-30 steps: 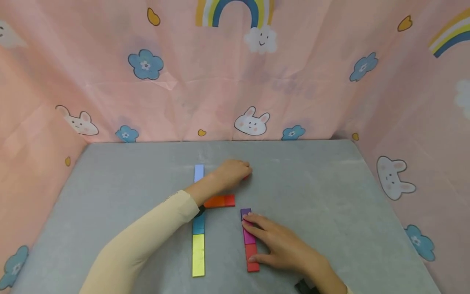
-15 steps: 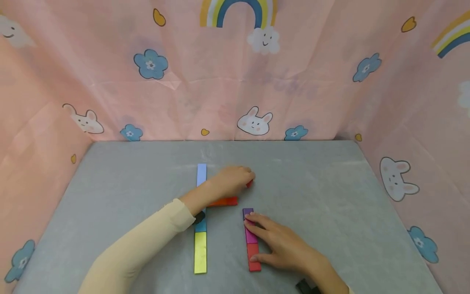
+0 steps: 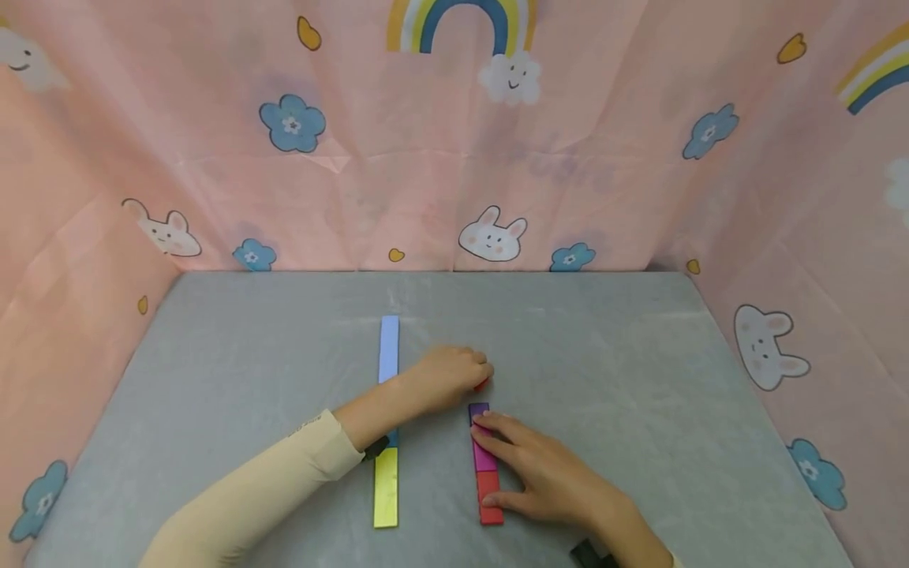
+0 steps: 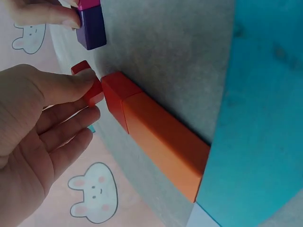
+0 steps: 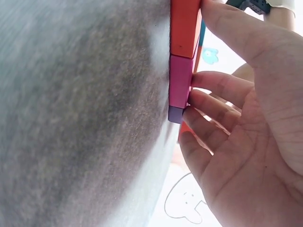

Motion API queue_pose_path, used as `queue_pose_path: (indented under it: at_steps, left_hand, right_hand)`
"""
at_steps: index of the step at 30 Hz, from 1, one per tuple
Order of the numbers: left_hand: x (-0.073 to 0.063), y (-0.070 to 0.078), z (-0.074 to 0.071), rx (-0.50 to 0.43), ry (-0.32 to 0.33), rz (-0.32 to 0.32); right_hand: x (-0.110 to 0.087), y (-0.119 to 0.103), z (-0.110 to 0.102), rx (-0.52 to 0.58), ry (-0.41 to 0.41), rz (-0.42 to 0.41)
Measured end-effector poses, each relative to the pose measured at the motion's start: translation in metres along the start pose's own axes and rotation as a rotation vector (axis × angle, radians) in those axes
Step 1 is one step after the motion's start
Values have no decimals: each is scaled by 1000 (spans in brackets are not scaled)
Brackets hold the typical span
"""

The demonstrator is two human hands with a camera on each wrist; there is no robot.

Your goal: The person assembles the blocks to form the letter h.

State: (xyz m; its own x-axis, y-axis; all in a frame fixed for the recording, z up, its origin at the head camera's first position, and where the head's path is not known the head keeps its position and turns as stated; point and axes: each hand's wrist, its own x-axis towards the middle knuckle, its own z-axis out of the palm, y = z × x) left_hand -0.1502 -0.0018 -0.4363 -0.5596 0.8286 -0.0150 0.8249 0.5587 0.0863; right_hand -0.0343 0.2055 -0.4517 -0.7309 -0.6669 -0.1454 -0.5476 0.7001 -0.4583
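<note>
My left hand pinches a small red block between thumb and fingers. It is right at the end of a short row, where another red block adjoins an orange block. In the head view my left hand covers that row. The orange block's far end meets a long teal block. My right hand rests its fingertips and thumb along a second line of blocks: purple, magenta and red. Its fingers are fairly straight and spread.
On the left, a light blue block and a yellow block form the ends of a long upright line, partly under my left forearm. The grey tabletop meets a pink patterned cloth at back and sides.
My left hand has come nearer to me with the red block, now over the short orange and red row. My right hand has stayed on its line of blocks.
</note>
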Motion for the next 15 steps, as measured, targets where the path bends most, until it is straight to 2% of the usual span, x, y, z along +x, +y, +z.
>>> queue_pose_path:
  at_steps: [15]
  left_hand:
    - [-5, 2, 3, -61, -48, -19]
  right_hand:
    - [0, 1, 2, -13, 14, -11]
